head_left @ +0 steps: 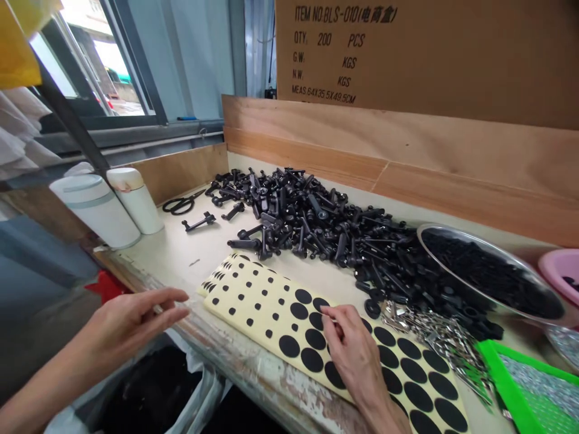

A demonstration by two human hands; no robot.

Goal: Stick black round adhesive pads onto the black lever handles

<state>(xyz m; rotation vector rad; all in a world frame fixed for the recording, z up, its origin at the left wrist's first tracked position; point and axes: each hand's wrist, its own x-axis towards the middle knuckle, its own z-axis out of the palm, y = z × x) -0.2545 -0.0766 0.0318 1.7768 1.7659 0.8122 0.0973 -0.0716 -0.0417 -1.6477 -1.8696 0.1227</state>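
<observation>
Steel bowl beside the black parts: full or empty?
Full: small black parts fill the steel bowl almost up to its rim, with no bare bottom showing.

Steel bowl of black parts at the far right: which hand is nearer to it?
Right. The right hand is on the sheet of black dots, nearer the viewer than the steel bowl; the left hand is much farther off, by the front edge of the bench.

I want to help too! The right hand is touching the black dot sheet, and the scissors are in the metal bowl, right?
No, the head view shows the scissors lying on the table, not in the metal bowl. The rest is right.
</observation>
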